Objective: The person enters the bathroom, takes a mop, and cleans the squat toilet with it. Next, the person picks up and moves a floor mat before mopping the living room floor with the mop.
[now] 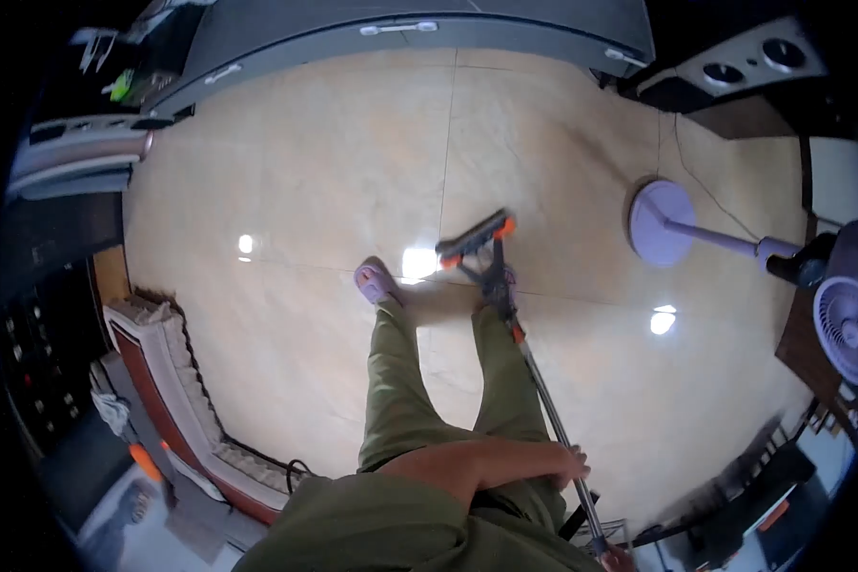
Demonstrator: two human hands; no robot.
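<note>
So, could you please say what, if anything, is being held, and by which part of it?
A mop, by its pole: the left hand grips it partway along, and the right hand, partly cut off, seems to hold it higher up.

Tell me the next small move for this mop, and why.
Probably ease the mop head forward: it sits close to the right slipper, the left hand grips the pole with the right hand near its upper end, and bare tile floor stretches ahead.

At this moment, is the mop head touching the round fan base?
No, the mop head and fan base stand apart, with floor between.
</note>
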